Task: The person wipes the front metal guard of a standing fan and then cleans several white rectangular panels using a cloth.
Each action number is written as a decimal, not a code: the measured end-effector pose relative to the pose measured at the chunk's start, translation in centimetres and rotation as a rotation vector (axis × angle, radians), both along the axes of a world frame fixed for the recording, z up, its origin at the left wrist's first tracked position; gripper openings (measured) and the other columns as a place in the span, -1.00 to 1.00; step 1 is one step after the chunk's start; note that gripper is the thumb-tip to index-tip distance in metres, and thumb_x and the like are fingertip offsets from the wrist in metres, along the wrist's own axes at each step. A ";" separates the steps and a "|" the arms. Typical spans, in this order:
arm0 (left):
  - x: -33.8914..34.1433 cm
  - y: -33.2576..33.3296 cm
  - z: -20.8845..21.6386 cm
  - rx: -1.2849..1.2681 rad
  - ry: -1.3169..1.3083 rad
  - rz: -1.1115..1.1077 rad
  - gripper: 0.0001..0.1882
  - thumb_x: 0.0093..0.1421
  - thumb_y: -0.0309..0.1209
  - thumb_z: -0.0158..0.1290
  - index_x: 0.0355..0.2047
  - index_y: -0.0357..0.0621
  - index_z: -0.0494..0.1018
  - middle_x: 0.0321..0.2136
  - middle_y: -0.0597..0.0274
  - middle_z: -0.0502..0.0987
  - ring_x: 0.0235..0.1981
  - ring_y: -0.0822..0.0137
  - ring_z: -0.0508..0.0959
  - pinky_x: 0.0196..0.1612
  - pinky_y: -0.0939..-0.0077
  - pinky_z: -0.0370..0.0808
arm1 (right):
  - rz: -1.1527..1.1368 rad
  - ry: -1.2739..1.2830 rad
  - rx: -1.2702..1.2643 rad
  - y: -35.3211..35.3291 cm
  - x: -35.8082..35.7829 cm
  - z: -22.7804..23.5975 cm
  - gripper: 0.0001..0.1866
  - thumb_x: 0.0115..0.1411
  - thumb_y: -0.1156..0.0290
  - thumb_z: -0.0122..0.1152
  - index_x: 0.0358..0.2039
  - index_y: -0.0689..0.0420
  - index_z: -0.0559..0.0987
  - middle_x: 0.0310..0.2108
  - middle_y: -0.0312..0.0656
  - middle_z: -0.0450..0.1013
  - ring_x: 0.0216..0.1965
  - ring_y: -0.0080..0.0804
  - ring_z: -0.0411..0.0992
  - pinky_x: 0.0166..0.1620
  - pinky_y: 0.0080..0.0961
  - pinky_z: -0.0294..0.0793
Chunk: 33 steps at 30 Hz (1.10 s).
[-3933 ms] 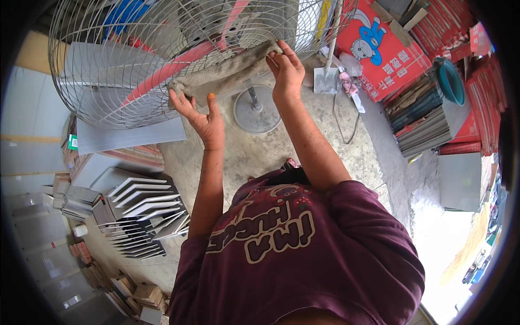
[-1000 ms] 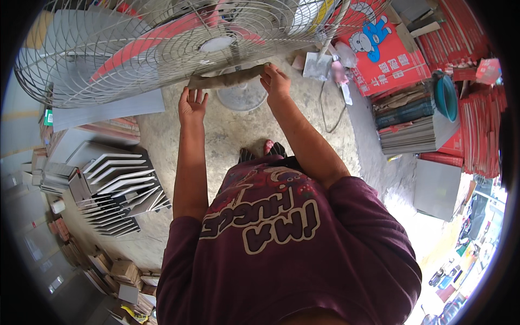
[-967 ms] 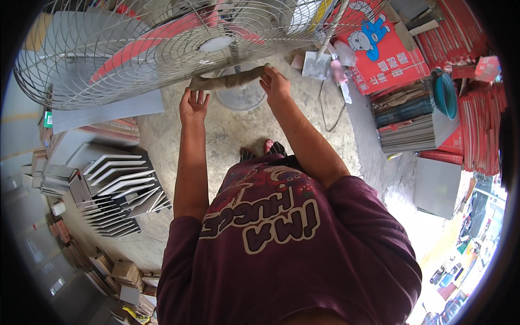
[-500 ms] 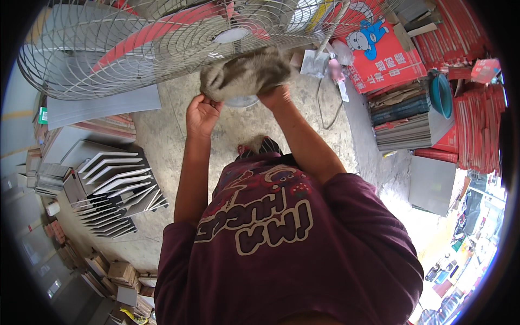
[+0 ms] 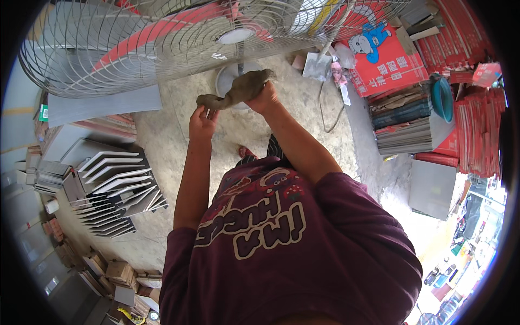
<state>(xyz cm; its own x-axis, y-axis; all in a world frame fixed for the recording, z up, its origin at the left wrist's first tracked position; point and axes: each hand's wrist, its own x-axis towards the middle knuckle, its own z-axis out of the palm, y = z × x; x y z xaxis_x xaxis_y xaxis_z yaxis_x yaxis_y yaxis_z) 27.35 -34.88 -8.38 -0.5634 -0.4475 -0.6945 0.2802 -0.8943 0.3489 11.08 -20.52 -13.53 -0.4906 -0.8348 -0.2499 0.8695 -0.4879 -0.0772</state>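
Note:
A dirty grey-brown cloth hangs bunched between both hands, just below a big standing fan with a wire guard and red blades. My right hand grips the cloth's thicker end. My left hand pinches its lower left tip. Both hands are held off the fan guard, above the fan's round base on the concrete floor.
A rack of grey metal sheets stands on the left. On the right lie stacked books and boards, red cartons and a grey panel. A cable trails across the floor.
The cloth was pressed along the fan guard a second ago. Both hands have pulled it off the guard and down, and it is now gathered between them.

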 end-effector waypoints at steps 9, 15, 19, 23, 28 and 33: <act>-5.3 -0.3 0.4 -0.064 0.062 0.050 -0.71 0.14 -0.60 -0.04 -0.09 -0.25 0.34 -0.05 0.10 0.40 0.05 0.10 0.33 0.16 0.06 0.33 | -0.121 -0.009 0.049 -1.1 -6.0 4.1 -0.47 0.25 0.03 -0.34 0.12 0.02 0.31 0.12 -0.21 0.30 0.16 -0.19 0.22 0.17 -0.12 0.19; -10.0 2.5 1.1 -0.061 0.007 0.002 -0.74 0.11 -0.62 0.00 -0.15 -0.24 0.38 -0.13 0.10 0.47 -0.02 0.08 0.41 0.13 0.05 0.35 | -0.182 -0.043 0.147 2.3 -9.5 4.4 -0.43 0.30 -0.02 -0.44 0.19 0.04 0.21 0.15 -0.18 0.25 0.18 -0.18 0.20 0.20 -0.09 0.18; -12.7 4.9 0.7 -0.073 0.001 -0.051 -0.74 0.10 -0.62 0.01 -0.16 -0.25 0.38 -0.13 0.08 0.47 -0.03 0.06 0.42 0.11 0.04 0.37 | -0.250 -0.049 0.233 5.2 -12.3 3.3 -0.44 0.32 0.02 -0.44 0.18 0.07 0.20 0.16 -0.16 0.23 0.15 -0.16 0.22 0.17 -0.09 0.25; -15.4 7.6 0.7 -0.047 0.002 -0.075 -0.78 0.10 -0.63 0.00 -0.20 -0.26 0.37 -0.11 0.05 0.45 -0.01 0.05 0.41 0.11 0.02 0.37 | -0.347 -0.156 0.386 7.9 -14.8 4.3 -0.51 0.31 0.10 -0.35 0.15 0.08 0.23 0.13 -0.13 0.26 0.13 -0.12 0.24 0.14 -0.07 0.28; -18.4 10.6 1.9 -0.028 0.022 -0.116 -0.82 0.11 -0.63 0.00 -0.24 -0.26 0.37 -0.14 0.06 0.45 -0.01 0.05 0.40 0.11 0.01 0.38 | -0.431 -0.141 0.411 10.1 -17.1 4.3 -0.55 0.29 0.14 -0.22 0.12 0.05 0.28 0.08 -0.13 0.30 0.08 -0.13 0.29 0.08 -0.07 0.33; -20.2 12.5 1.8 -0.030 0.038 -0.153 -0.85 0.08 -0.64 0.02 -0.30 -0.25 0.39 -0.18 0.09 0.47 -0.04 0.08 0.42 0.09 -0.01 0.39 | -0.551 -0.137 0.478 11.8 -18.9 4.1 -0.59 0.28 0.16 -0.16 0.10 -0.01 0.35 0.01 -0.14 0.37 0.00 -0.16 0.36 -0.01 -0.11 0.41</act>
